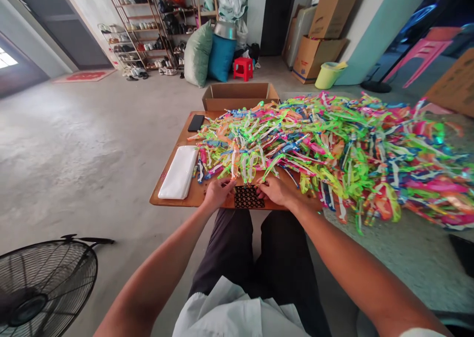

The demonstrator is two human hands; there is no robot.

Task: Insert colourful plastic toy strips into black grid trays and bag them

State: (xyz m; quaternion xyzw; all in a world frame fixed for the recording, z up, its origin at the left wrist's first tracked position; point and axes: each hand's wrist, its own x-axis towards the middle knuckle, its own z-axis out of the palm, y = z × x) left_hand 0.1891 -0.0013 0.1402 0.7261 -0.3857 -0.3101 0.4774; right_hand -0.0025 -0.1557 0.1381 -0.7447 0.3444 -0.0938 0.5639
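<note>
A black grid (250, 197) with rows of holes lies at the near edge of the wooden table (177, 134). Several translucent plastic strip pieces (244, 168) with white strips inside stand at its far side. My left hand (218, 193) is closed at the grid's left, its fingertips pinching the lower end of an orange strip piece (234, 160). On the right, my right hand (274, 191) has its thumb and forefinger closed at the end of a green strip piece (274, 166). Its other fingers curl over the grid's right edge.
A big heap of bright strip pieces (344, 144) covers the table's right and spills beyond it. A stack of white plastic sheets (179, 173) and a black phone (196, 123) lie left. Behind stands an open cardboard box (240, 102). A black fan (48, 282) stands at lower left.
</note>
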